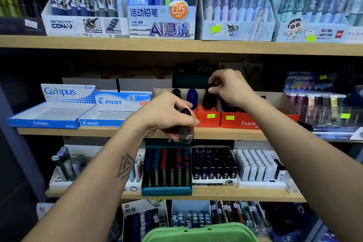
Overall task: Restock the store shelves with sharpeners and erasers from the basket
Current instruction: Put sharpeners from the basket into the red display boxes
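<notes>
My left hand (167, 116) grips a bunch of oval sharpeners; a smoky translucent one (186, 133) sticks out below my fingers, with red showing behind it. My right hand (229, 86) pinches a black sharpener (209, 96) and holds it upright over the left red Faber-Castell box (208, 120) on the middle shelf. A blue sharpener (192, 97) and a black one (176, 92) stand in that box. A second red Faber-Castell box (245, 123) sits to its right, partly behind my right forearm. The green basket (200, 234) shows its rim at the bottom edge.
Open blue Campus (45, 118) and Pilot eraser boxes (106, 118) sit left of the red boxes. Hi-Polymer lead packs (314, 102) stand at the right. Pen displays fill the top shelf; lead-refill trays (167, 171) line the shelf below.
</notes>
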`<state>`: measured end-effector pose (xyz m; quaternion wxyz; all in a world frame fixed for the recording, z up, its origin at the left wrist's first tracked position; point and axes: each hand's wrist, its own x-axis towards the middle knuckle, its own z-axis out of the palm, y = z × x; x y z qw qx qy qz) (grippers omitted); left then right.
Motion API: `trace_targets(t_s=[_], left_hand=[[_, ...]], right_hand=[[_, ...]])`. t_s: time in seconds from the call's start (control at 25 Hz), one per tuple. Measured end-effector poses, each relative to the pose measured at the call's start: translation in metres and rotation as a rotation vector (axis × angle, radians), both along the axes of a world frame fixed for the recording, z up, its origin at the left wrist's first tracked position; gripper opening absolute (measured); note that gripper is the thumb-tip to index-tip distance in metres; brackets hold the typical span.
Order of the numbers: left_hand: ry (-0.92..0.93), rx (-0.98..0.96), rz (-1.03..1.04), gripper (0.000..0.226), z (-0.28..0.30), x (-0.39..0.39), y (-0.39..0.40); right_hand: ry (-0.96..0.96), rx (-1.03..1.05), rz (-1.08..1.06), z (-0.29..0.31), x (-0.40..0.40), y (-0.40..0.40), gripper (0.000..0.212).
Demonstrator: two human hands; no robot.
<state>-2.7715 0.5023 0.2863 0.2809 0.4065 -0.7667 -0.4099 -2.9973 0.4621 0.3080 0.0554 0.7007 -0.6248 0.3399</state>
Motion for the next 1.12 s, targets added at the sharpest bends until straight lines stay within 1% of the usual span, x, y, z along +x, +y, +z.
trace_targets(t_s=[0.16,0.28,0.4,0.52,0.56,0.6,0.64,0.68,0.72,0.76,0.8,0.84,0.92,1.0,1.08,1.12], left_hand=[[-0.034,0.035,0.008,0.011,-0.002,-0.009,-0.001],[-0.060,0.046,0.016,0.012,-0.002,-0.011,-0.001],[-0.053,0.060,0.017,0.011,-0.004,-0.011,-0.003],[0.084,0.087,-0.016,0.009,-0.004,-0.006,-0.005],[0.153,0.101,-0.035,0.010,-0.004,-0.005,-0.005],[0.223,0.118,-0.056,0.013,-0.004,-0.005,-0.005],[0.292,0.134,-0.073,0.017,-0.005,-0.006,-0.005],[0.354,0.150,-0.081,0.023,-0.006,-0.008,-0.005],[0.407,0.165,-0.086,0.029,-0.007,-0.009,-0.004],[0.451,0.179,-0.092,0.033,-0.008,-0.012,-0.004],[0.490,0.188,-0.101,0.035,-0.009,-0.015,-0.003],[0.524,0.194,-0.108,0.036,-0.009,-0.017,-0.002],[0.583,0.199,-0.115,0.033,-0.010,-0.023,-0.001],[0.621,0.202,-0.123,0.025,-0.011,-0.030,-0.001],[0.650,0.209,-0.133,0.015,-0.013,-0.036,-0.002],[0.664,0.221,-0.133,0.013,-0.014,-0.039,-0.003]], right_hand=[[0.096,-0.034,-0.031,-0.006,0.002,-0.002,0.023],[0.132,0.037,-0.030,-0.004,0.001,-0.002,0.021],[0.150,0.050,-0.029,-0.010,0.006,-0.001,0.027],[0.228,0.061,-0.052,-0.010,0.006,0.001,0.037],[0.207,0.049,-0.035,-0.010,0.006,0.006,0.042],[0.114,0.029,0.015,-0.011,0.004,0.012,0.043],[-0.049,0.007,0.102,-0.014,0.003,0.020,0.040],[-0.262,0.015,0.224,-0.016,0.001,0.029,0.034],[-0.468,0.081,0.352,-0.019,0.000,0.041,0.028],[-0.634,0.184,0.460,-0.022,-0.001,0.053,0.025],[-0.735,0.293,0.540,-0.026,-0.003,0.062,0.028],[-0.803,0.379,0.592,-0.029,-0.006,0.068,0.034],[-0.902,0.437,0.626,-0.033,-0.009,0.072,0.042],[-0.946,0.416,0.597,-0.036,-0.013,0.074,0.037],[-0.929,0.390,0.596,-0.037,-0.020,0.077,0.032],[-0.913,0.392,0.627,-0.038,-0.023,0.078,0.034]])
